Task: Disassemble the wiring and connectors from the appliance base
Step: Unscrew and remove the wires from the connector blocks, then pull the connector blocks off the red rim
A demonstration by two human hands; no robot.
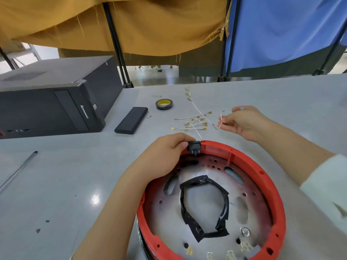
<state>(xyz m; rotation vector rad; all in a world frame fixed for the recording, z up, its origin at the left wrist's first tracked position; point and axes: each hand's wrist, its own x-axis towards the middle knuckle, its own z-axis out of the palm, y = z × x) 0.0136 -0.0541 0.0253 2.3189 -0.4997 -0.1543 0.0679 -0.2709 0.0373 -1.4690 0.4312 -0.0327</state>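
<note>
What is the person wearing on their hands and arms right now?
Both hands are bare: no gloves, rings or watch visible on the left hand or the right hand. The left forearm is uncovered as far as the frame shows. A pale, whitish long sleeve covers the right arm, ending partway up the forearm.

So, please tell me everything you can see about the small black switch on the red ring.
The black switch is a small boxy part, apparently plastic, seated in the far rim of the red base. Two thin metal prongs point down from it into the base, with no wire on them. The left hand grips the rim beside it, thumb touching its left side.
</note>
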